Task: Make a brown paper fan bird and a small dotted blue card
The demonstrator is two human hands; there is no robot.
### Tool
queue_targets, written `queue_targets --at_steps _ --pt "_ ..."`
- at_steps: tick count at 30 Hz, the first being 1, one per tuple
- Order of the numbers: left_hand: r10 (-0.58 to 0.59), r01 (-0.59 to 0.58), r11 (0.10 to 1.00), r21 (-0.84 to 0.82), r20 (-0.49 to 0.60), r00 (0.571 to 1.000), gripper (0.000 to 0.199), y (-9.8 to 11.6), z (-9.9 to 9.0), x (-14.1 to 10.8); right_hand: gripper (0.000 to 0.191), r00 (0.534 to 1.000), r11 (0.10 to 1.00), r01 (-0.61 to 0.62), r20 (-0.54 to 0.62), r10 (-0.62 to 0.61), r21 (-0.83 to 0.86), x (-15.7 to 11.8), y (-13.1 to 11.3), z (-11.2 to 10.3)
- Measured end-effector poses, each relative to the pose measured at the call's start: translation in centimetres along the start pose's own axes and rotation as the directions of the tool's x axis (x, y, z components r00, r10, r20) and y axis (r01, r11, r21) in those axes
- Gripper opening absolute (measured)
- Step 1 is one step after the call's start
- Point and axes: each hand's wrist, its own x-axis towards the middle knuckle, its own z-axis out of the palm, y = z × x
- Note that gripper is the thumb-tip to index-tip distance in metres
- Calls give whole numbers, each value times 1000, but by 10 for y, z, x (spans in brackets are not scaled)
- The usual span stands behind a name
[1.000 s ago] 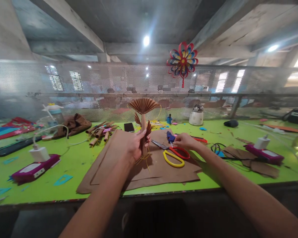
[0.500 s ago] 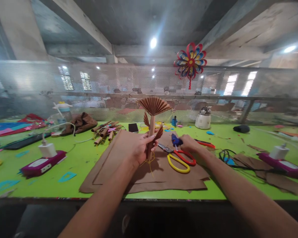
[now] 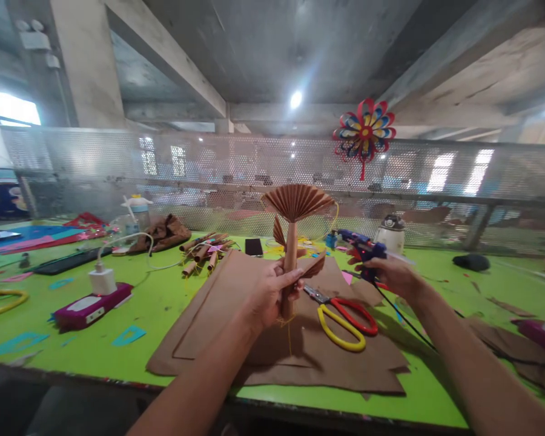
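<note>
My left hand is wrapped round the stem of a brown paper craft, a rolled tube with a pleated fan on top and smaller pleated pieces at its sides. Yellow string dangles from its lower end. Off to the right, my right hand grips a dark blue glue gun, its nozzle pointing left and a black cord trailing down. Below and between the hands, scissors with one red and one yellow handle lie on stacked brown paper sheets.
Purple power strips lie at left and right. Several brown paper rolls are piled behind the sheets, beside a black phone. A white bottle stands at the back right. A red and blue paper flower hangs by the perforated screen.
My right hand has lifted the glue gun off the table and turned it nozzle leftward. The paper craft stays in my left hand. The whole view has shifted a little.
</note>
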Motion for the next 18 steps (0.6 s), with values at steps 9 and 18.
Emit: queue_targets --at_steps 9,18 --pt "-52 62 992 -110 88 995 26 11 11 -10 42 969 880 150 110 -221 450 -40 -51 12" --pt "-131 147 986 -83 169 977 25 9 23 -18 39 943 898 215 156 -293 384 -43 -60 30"
